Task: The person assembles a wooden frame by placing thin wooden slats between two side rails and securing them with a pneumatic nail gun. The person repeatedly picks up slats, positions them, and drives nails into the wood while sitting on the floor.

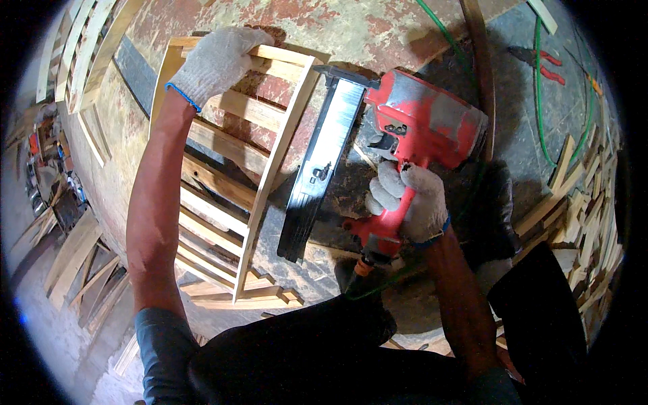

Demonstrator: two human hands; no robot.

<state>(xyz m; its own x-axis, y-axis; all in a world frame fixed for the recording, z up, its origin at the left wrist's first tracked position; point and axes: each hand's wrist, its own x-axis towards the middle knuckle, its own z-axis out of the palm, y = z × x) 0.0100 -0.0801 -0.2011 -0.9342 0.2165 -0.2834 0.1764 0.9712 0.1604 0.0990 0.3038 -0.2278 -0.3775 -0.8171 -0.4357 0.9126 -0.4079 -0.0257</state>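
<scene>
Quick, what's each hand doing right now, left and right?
Left hand: gloved, pressing down on the wooden slat frame.
Right hand: gloved, closed around the red nail gun handle.

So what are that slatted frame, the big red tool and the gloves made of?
The pale slatted frame looks like raw, unfinished wood: visible grain, knots, no paint. The red nail gun seems painted metal, scuffed to bare grey, with a shiny steel-looking magazine. The white gloves on the left hand and right hand look like knitted cotton, with blue cuff edging.
</scene>
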